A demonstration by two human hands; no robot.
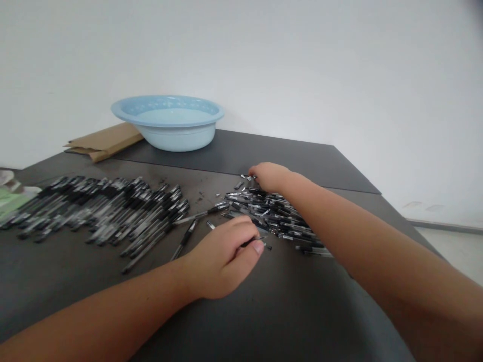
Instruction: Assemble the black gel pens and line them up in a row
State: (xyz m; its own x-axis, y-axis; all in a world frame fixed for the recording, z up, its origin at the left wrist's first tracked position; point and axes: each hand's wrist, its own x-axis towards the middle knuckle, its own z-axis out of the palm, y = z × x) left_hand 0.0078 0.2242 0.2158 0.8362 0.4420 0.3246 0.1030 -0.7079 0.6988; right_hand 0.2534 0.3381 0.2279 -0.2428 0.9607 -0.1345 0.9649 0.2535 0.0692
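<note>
My left hand (222,256) rests on the dark table (287,306), fingers curled round a black pen part that sticks out by the thumb. My right hand (268,176) reaches farther back to the far edge of a heap of black-and-clear pens (275,216), its fingers closed down on small pieces I cannot make out. A long spread of assembled pens (101,208) lies to the left. A few single pens (186,234) lie between the two groups.
A light blue plastic basin (168,123) stands at the back of the table, with a flat piece of brown cardboard (105,141) beside it. Something green and white (11,196) lies at the left edge. A white wall is behind.
</note>
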